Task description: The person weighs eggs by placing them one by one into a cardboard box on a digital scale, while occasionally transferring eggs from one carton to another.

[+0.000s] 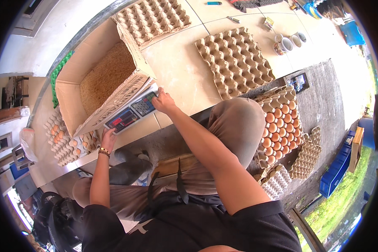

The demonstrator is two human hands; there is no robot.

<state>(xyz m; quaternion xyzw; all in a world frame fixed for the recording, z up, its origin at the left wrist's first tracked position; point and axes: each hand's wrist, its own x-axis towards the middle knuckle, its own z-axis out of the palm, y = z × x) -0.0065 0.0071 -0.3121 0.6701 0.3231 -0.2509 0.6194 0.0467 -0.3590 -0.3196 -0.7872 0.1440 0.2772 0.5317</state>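
1. Cardboard makes up the large open box (88, 54) on the tiled surface, filled in its lower part with a loose brown granular material (107, 80).
2. Along the box's near side shows the slanted front panel of a digital scale (132, 112), with a dark display (122, 120) showing red digits toward its left and a keypad (144, 105) toward its right. Whether the box rests on the scale or only stands against it cannot be told from this angle.
3. The left hand (108, 137), with a beaded bracelet (104, 151) at its wrist, touches the panel's left end; its fingers are partly hidden, so I cannot tell whether that grip is closed.
4. The right hand (164, 102) is at the opposite end, just beside the keypad, its grip clamped on the scale's edge with fingers curled.
5. Left of the box, near the left hand, sits a moulded egg tray (61, 150) with a few brown eggs; a green tray (56, 80) stands behind the box.
6. Two grey-brown egg trays lie farther off, one beyond the box (153, 19), the other (235, 61) to the right.
7. Beyond the person's right knee (241, 115), rows of brown eggs (281, 130) fill a tray; several cups (285, 45) stand farther away.
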